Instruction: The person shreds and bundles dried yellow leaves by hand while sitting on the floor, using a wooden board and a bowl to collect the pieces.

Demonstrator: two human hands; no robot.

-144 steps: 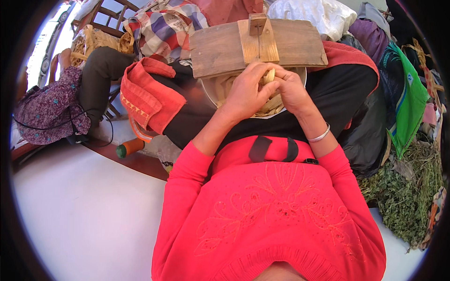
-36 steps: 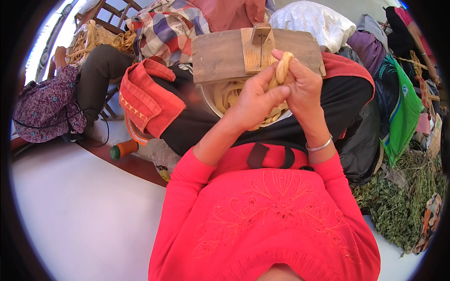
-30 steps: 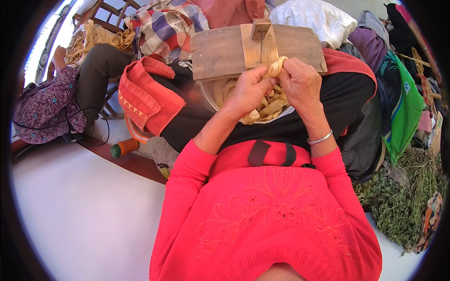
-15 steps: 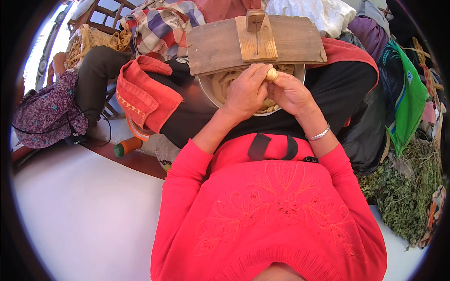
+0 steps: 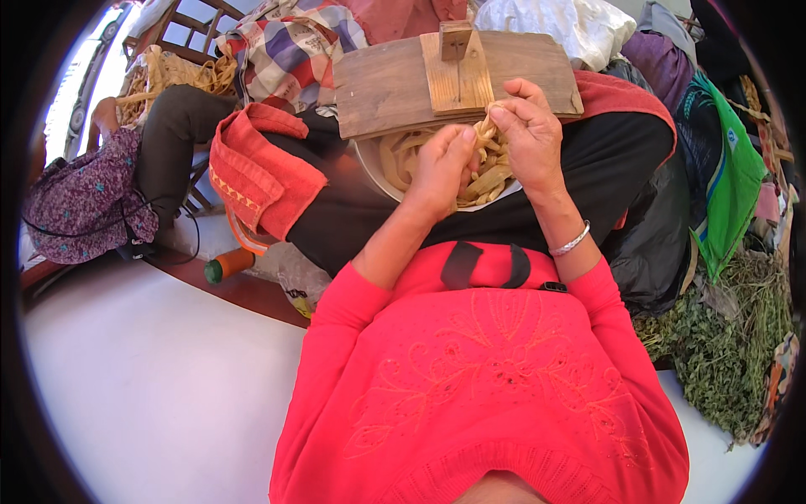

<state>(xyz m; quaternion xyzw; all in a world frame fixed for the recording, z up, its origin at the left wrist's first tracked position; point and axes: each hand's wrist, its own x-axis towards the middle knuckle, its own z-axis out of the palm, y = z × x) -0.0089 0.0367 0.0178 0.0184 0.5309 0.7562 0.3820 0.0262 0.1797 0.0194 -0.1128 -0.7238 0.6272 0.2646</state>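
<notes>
A pale tan braid of flat, dry-looking strips runs between my two hands. My left hand is closed around its lower part, fingers curled, over the bowl. Slightly higher and to the right, my right hand pinches the braid's upper end between thumb and forefinger, with the other fingers loosely bent. Beneath them a white bowl sits between my crossed legs, holding coiled tan strips. Across the bowl's far side lies a wooden board with an upright block and a thin metal rod.
A red towel drapes over my left knee. An orange spool with a green end lies at left, near another person's leg. To the right are a black plastic bag, a green bag and dried plants.
My hands, close together before, have drawn apart. The right one rose up and right while the left dropped slightly, exposing the braid and more of the bowl's strips.
</notes>
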